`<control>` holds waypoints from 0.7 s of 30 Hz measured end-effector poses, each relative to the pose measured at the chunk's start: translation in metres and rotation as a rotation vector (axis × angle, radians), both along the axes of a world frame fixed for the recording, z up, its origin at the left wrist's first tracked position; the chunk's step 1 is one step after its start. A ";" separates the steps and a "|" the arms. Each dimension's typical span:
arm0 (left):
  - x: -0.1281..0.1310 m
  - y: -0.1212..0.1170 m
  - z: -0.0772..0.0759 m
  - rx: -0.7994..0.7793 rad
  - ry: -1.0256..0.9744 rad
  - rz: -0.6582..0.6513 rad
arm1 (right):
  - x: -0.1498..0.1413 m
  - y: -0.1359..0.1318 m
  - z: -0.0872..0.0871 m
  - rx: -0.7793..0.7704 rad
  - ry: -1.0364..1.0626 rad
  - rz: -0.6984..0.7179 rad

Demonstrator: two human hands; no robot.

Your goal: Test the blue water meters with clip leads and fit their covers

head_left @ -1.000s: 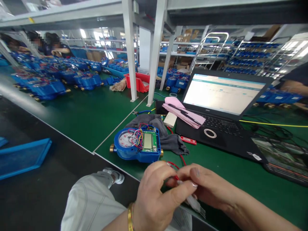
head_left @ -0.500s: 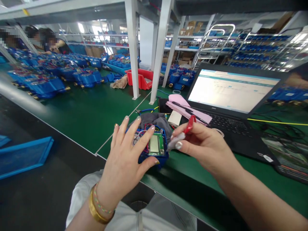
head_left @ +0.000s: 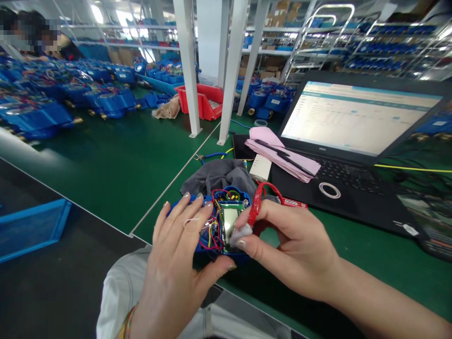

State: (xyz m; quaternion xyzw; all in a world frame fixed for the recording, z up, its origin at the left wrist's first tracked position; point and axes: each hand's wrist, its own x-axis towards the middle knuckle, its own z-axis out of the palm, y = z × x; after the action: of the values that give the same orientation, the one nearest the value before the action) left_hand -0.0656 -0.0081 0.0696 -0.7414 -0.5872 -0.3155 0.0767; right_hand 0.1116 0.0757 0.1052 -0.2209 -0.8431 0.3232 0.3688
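A blue meter housing (head_left: 243, 190), its top uncovered, sits at the bench edge with coloured wires (head_left: 213, 235) and a small display board (head_left: 231, 221) inside. My left hand (head_left: 176, 245) spans its left part, fingers laid across the top and thumb at the near side, holding it. Between thumb and fingertips my right hand (head_left: 293, 245) pinches a pale grey wad (head_left: 242, 234) attached to a red-sleeved piece (head_left: 254, 207) resembling a lead clip. The wad is against or just over the display's lower right; exact contact is hard to see.
Behind the housing lies a grey cloth (head_left: 219, 174). A laptop (head_left: 353, 127), pink papers (head_left: 282, 153) with pens and a white tape roll (head_left: 329, 190) are to the right. Metal posts (head_left: 189, 70) rise near a red bin (head_left: 205, 101). Many blue meters (head_left: 113, 101) fill the left bench.
My right hand has moved left and down, bringing the grey wad to the display. My left hand has shifted slightly left and lower over the housing. The camera view has tilted downward.
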 end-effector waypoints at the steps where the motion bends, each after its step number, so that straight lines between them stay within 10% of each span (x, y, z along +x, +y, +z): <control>1: 0.000 0.000 0.000 0.002 -0.006 -0.003 | 0.000 0.000 0.000 0.011 0.000 0.004; 21: -0.003 -0.002 -0.006 0.019 -0.043 -0.028 | 0.000 0.001 0.000 0.013 -0.044 0.043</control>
State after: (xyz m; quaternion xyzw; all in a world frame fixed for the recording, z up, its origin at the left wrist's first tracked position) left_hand -0.0681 -0.0106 0.0639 -0.7419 -0.5753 -0.3378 0.0666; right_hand 0.1116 0.0770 0.1049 -0.2072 -0.8576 0.3206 0.3447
